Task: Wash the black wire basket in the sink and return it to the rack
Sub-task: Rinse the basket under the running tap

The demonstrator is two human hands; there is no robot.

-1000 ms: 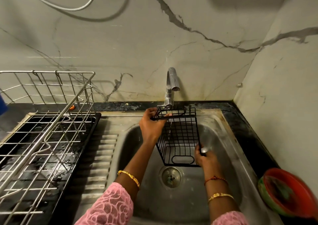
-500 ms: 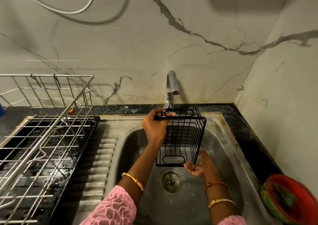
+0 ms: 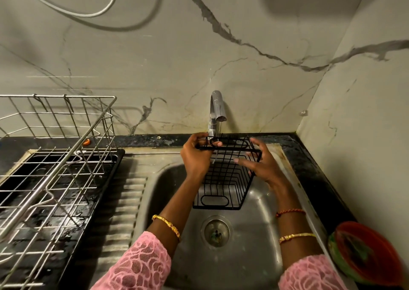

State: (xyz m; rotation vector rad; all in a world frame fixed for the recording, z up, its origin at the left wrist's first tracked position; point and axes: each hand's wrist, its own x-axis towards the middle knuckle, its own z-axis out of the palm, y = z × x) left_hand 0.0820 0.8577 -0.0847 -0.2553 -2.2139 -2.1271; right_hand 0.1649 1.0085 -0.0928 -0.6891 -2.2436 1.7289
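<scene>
Two hands steady the black wire basket (image 3: 223,179), long axis running faucet-to-viewer: left hand (image 3: 195,156) grips, right hand (image 3: 260,163) flat.

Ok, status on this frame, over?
Left hand gripping black wire basket rim under tap. Right hand open against its side. Rack unobstructed.
</scene>
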